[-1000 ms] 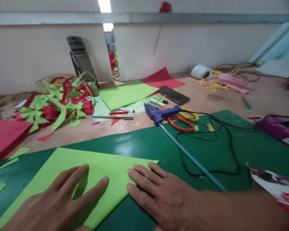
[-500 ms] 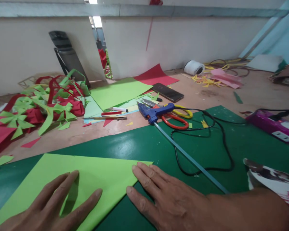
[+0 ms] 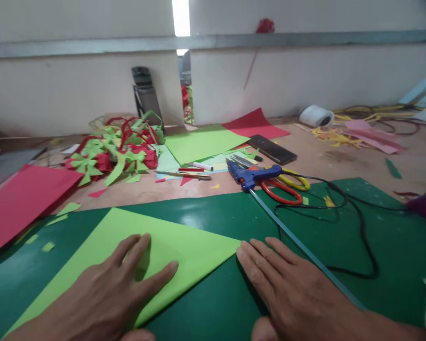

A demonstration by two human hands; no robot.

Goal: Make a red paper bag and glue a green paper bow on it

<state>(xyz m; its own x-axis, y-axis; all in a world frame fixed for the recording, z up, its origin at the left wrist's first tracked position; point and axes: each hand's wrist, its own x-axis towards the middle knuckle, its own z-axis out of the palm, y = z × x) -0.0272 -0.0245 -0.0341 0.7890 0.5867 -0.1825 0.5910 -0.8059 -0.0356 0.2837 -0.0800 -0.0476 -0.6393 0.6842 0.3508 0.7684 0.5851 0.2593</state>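
A lime-green sheet of paper (image 3: 184,246), folded so its right end comes to a point, lies on the green mat (image 3: 170,208). My left hand (image 3: 117,284) rests on the paper, fingers spread and pressing it down. At the pointed right corner, my right hand (image 3: 287,279) lies flat with its fingers stretched out, the fingertips touching the tip. Neither hand grasps anything. Beyond the right hand sits a blue glue gun (image 3: 253,175) with a long glue stick (image 3: 305,246) running from its back toward my right wrist.
Red-and-yellow-handled scissors (image 3: 282,189) lie by the glue gun, with its black cord (image 3: 362,227) looping right. Behind are a phone (image 3: 273,149), green sheets (image 3: 206,142) and folded paper shapes (image 3: 117,156). A red sheet (image 3: 28,199) lies left, a dark bottle (image 3: 147,97) against the wall.
The view has turned left and tilted up a little. My right hand has slid off the paper's right edge to its tip. My left hand stays spread on the sheet.
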